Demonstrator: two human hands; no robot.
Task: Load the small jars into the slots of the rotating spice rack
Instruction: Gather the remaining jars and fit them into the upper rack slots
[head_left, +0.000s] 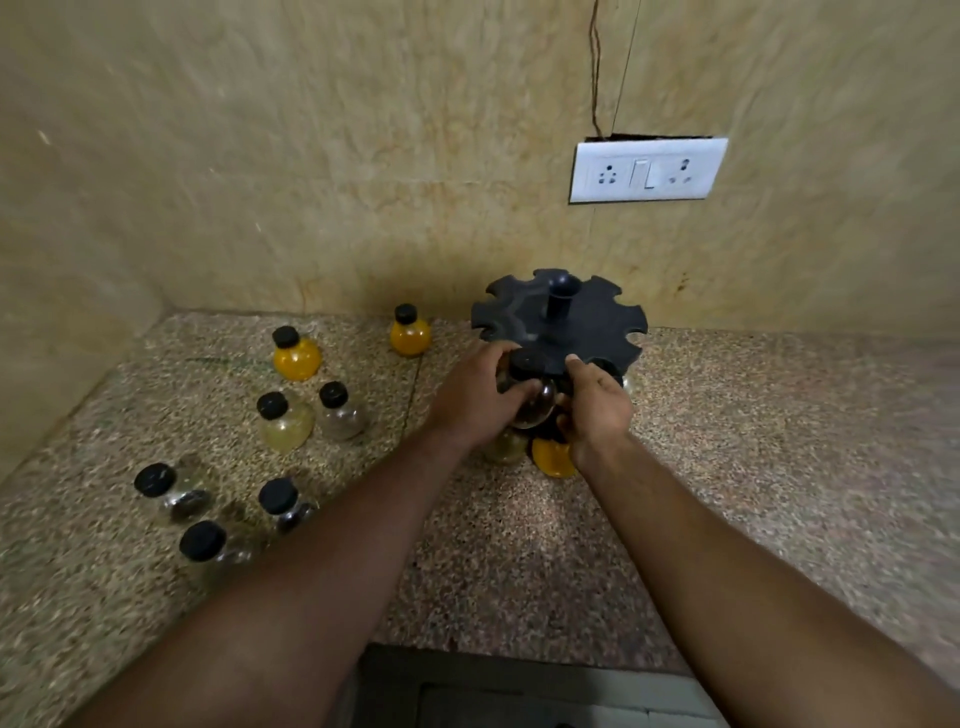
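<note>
Centre frame, a clear jar (532, 402) with a black cap sits at the near edge of the black spice rack (561, 319), left hand (475, 397) fingers wrapped around its side, right hand (597, 405) pinching at the rack's rim beside it. Below the hands, a pale jar (504, 447) and an orange jar (551, 458) crowd the lower tier. Left on the speckled counter (519, 545), seven more jars wait, two orange (296, 356). A socket plate (647, 170) hangs upper right.
</note>
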